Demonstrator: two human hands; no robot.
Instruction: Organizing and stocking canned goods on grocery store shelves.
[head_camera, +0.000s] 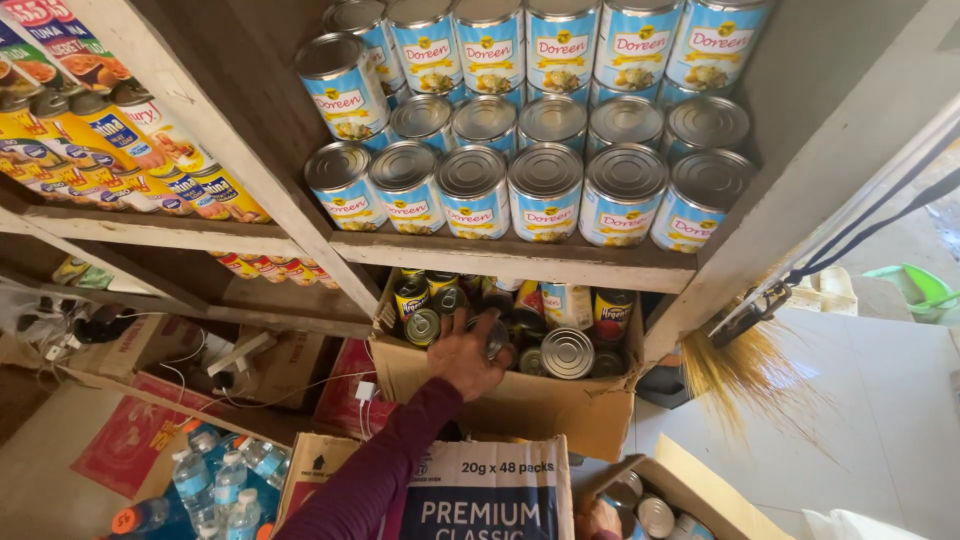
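Silver tin can (495, 338) inside left hand (465, 355) grip, in cardboard box (520, 405).

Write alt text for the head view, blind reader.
A left hand in a maroon sleeve grips a can inside an open cardboard box of mixed cans. Above, a wooden shelf holds rows of blue-labelled cans; water bottles lie lower left.

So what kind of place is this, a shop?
Probably a small shop's stockroom. Wooden shelves hold rows of identical blue tins, and a hand reaches into a cardboard box of more cans, beside bottled water.
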